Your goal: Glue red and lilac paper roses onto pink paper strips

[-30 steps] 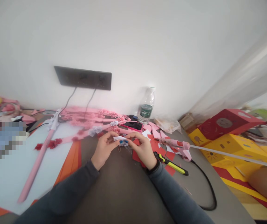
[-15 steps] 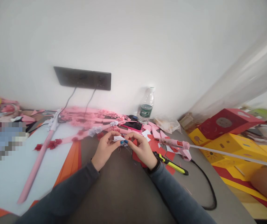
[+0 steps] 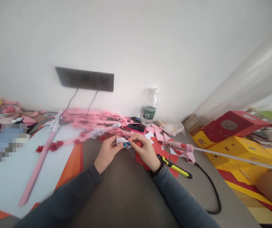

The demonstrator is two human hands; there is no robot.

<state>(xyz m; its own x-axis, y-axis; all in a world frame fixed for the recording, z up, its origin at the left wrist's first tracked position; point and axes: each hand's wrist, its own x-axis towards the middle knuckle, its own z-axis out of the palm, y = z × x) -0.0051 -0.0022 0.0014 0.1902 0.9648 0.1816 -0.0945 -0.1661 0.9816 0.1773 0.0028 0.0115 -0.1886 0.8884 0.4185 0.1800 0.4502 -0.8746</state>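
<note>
A small white folded piece of paper [image 3: 121,141] is pinched between my two hands above the grey table. My left hand [image 3: 107,152] grips its left side with thumb and fingers. From the other side my right hand [image 3: 145,151] closes on it, and the two blue-nailed thumbs almost meet. Some whitish crumpled paper shows just under the thumbs, partly hidden by them. Behind the hands lie pink strips bearing pink paper flowers [image 3: 118,131] and white paper flowers [image 3: 98,133]. Red paper pieces [image 3: 157,145] lie beside my right hand.
A pink glue gun [image 3: 178,145] with a long clear stick and black cord lies right, near a yellow-black utility knife [image 3: 177,167]. A water bottle [image 3: 149,107] stands behind a phone [image 3: 138,127]. Left is a pink tube [image 3: 38,167]; yellow and red boxes [image 3: 240,150] stand right.
Both hands stay in nearly the same place, still pinching the white paper, which has tilted slightly. The whole view has shifted a little.
</note>
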